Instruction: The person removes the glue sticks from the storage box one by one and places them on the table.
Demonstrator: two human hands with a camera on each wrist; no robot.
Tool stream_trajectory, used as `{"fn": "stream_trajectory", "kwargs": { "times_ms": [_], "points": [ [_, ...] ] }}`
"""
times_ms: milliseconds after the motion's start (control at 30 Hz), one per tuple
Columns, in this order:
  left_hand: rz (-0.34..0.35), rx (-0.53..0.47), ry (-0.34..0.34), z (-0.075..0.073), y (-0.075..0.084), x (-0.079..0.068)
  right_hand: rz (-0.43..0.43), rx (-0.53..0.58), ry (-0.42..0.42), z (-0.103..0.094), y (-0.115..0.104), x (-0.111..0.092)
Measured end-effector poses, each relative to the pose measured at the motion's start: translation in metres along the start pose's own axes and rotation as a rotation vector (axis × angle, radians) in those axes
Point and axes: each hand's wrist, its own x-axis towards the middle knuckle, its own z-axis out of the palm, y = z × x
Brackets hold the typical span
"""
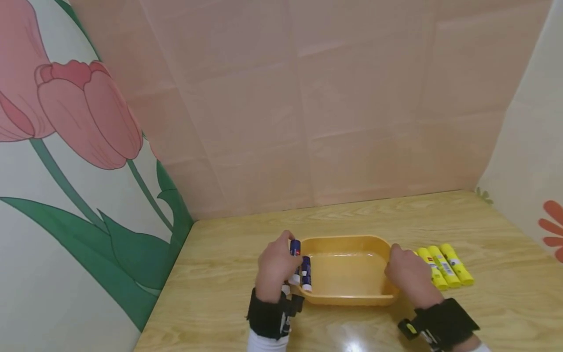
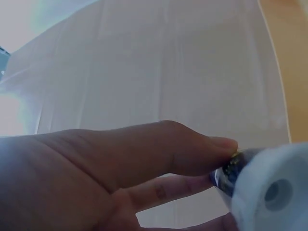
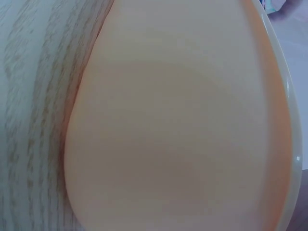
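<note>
My left hand [image 1: 278, 264] pinches a blue-and-white glue stick [image 1: 295, 248] at the left end of a yellow tray [image 1: 343, 300]. The left wrist view shows the thumb on the dark side of this glue stick [image 2: 231, 168], its round white end toward the camera. A second blue glue stick [image 1: 306, 274] lies inside the tray along the left wall. Another white end [image 1: 286, 288] shows partly behind the left hand. My right hand [image 1: 409, 271] grips the tray's right rim, fingers partly hidden. The tray's inside [image 3: 178, 120] fills most of the right wrist view.
Several yellow glue sticks [image 1: 444, 266] lie side by side to the right of the right hand, partly covered by it. Everything stands on a wood-grain table [image 1: 211, 293]. A pink-brown sheet [image 1: 308, 107] rises at the back, and a tulip-printed panel [image 1: 88, 195] borders the left.
</note>
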Motion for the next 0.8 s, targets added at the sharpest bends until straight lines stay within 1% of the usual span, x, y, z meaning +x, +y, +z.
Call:
{"fn": "stream_trajectory", "kwargs": {
  "times_ms": [167, 333, 533, 800],
  "points": [
    [-0.008, 0.015, 0.002, -0.004, -0.008, 0.003, 0.013, -0.001, -0.016, -0.002, -0.001, 0.0],
    [-0.023, 0.017, 0.011, -0.008, -0.016, 0.006, 0.006, 0.006, -0.013, -0.001, -0.001, 0.0],
    [-0.047, -0.028, 0.0, -0.011, -0.026, 0.009, 0.008, 0.01, -0.016, -0.001, -0.001, 0.0],
    [-0.065, -0.052, 0.022, -0.015, -0.042, 0.015, 0.005, 0.007, -0.004, 0.0, -0.001, 0.0]
  ]
}}
